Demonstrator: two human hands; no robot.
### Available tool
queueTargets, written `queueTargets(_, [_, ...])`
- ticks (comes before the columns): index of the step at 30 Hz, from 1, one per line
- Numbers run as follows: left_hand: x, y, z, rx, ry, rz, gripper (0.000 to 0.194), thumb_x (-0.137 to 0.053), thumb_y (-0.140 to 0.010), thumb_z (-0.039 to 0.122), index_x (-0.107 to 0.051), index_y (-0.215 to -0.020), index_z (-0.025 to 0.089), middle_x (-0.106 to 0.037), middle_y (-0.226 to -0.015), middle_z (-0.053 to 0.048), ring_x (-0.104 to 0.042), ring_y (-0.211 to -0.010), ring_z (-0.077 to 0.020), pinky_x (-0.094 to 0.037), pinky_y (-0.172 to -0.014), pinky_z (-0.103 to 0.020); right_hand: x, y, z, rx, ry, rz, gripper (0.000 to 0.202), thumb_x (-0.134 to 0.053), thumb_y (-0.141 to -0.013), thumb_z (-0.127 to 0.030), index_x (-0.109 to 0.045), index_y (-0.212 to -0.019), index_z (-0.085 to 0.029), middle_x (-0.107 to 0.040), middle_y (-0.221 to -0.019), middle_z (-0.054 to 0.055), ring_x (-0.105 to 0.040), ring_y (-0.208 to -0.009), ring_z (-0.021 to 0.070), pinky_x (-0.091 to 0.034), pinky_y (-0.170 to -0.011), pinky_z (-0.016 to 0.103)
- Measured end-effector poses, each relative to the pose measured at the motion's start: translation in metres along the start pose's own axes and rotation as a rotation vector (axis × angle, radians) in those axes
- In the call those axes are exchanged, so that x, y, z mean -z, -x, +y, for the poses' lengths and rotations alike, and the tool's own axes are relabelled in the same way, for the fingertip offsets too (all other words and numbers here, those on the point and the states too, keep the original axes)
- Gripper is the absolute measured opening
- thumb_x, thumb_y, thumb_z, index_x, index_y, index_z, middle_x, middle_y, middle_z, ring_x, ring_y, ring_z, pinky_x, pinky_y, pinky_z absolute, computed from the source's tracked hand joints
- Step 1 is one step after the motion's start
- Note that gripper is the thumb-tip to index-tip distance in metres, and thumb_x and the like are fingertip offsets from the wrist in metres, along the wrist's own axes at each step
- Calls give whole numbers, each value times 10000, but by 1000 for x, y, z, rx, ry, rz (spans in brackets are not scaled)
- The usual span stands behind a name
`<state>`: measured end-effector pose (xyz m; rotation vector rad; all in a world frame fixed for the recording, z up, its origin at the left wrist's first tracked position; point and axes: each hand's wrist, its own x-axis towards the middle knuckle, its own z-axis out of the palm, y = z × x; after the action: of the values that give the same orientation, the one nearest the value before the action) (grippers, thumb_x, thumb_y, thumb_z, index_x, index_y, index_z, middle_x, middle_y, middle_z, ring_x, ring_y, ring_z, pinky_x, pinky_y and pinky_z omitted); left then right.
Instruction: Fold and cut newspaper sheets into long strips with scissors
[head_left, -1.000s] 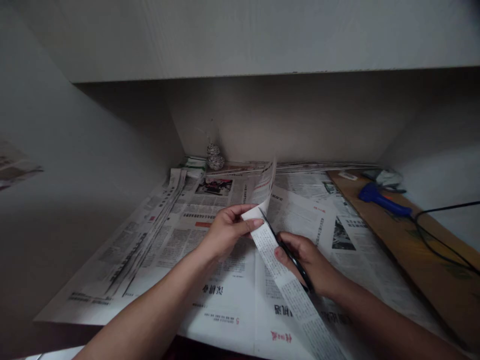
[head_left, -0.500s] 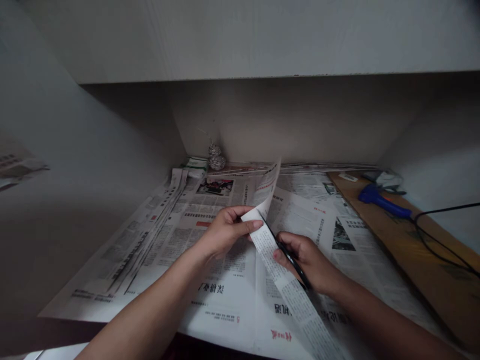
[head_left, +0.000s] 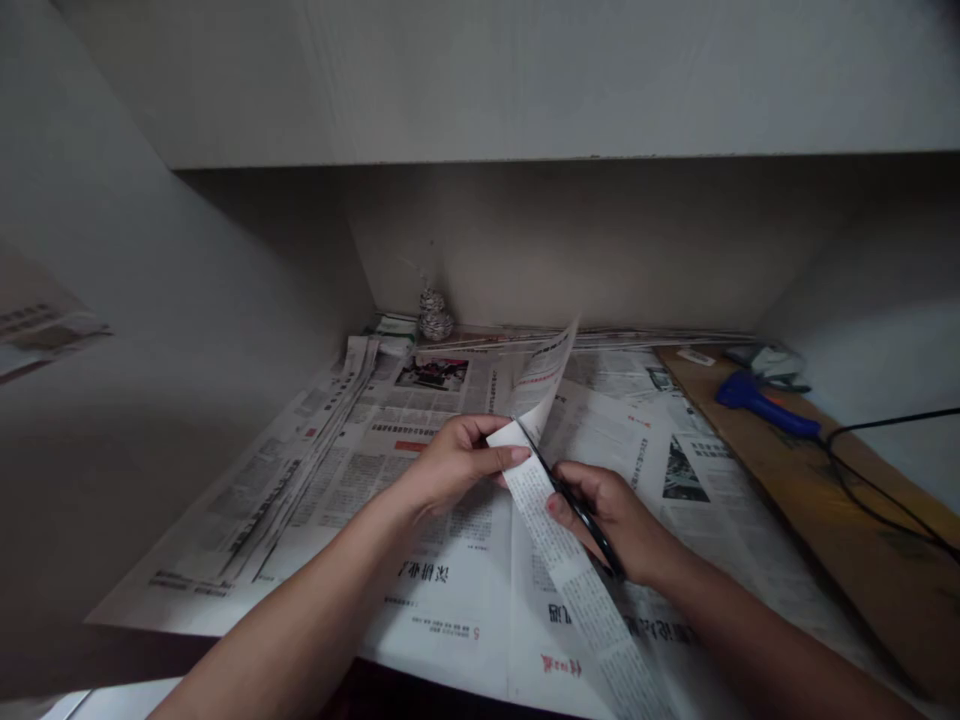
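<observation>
Head view shows the left hand (head_left: 456, 466) pinching a printed paper strip (head_left: 541, 513). The right hand (head_left: 616, 512) is closed around black scissors (head_left: 592, 530), blades along the strip's edge.

Newspaper strip (head_left: 592, 610): off-white, dense black print, plain white at the far end. Scissors (head_left: 592, 525): black handles. Newspaper sheets (head_left: 427, 635): greyish white, black text, red lettering near edge, orange bar left of centre. Right: blue glue gun (head_left: 765, 405), black cord (head_left: 900, 419), brown-yellow cardboard (head_left: 862, 560). Far left: black-and-white banded coiled ornament (head_left: 435, 318).
</observation>
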<state>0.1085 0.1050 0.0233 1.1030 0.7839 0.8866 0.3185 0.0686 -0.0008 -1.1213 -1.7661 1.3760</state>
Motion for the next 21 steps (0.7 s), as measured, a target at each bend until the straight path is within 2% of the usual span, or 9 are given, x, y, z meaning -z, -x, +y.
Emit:
queueTargets(7, [2, -1, -2, 0, -10, 0, 283, -890, -669, 320, -747, -817, 127, -667, -696, 4, -573, -600, -86, -445, -584, -210, -1, -2, 3, -3, 14, 29, 447, -767, -810, -512, -459, -679, -216, -421, -640, -53, -371, -577, 103, -303, -501, 230])
queueTargets(9, [4, -2, -2, 4, -13, 3, 307, -898, -654, 311, -767, -864, 130, -677, -708, 1, -566, -598, -86, -438, -576, -212, -2, -2, 5, 2, 32, 51, 458, -779, -801, -497, -446, -658, -217, -423, -634, -53, -370, -576, 101, -306, -500, 230])
queueTargets(12, [8, -4, 0, 34, -9, 33, 422, -917, -616, 298, -783, -982, 135, -699, -730, -10, -581, -610, -101, -450, -578, -226, -2, -3, 6, 35, 35, 66, 412, -777, -801, -496, -508, -684, -208, -477, -651, -42, -411, -586, 107, -339, -512, 234])
queueTargets(17, [17, -9, 4, -52, 59, 274, 492, -945, -558, 331, -775, -980, 144, -704, -739, -9, -631, -643, -123, -523, -630, -257, 4, -3, 7, 5, 2, 139, 463, -747, -802, -587, -471, -675, -237, -448, -521, -73, -396, -417, 95, -297, -399, 243])
queueTargets(19, [22, -11, 6, -87, 80, 352, 499, -949, -535, 365, -754, -943, 154, -697, -723, 0, -631, -609, -126, -526, -589, -260, 9, -5, 11, -5, -15, 191, 471, -719, -813, -628, -479, -693, -242, -476, -506, -69, -432, -384, 106, -319, -378, 252])
queueTargets(21, [25, -13, 6, -96, 77, 378, 493, -947, -526, 406, -717, -890, 167, -684, -696, 13, -619, -557, -125, -500, -515, -246, 14, -8, 16, 4, -18, 269, 491, -699, -809, -671, -483, -701, -244, -497, -513, -62, -455, -372, 114, -346, -364, 262])
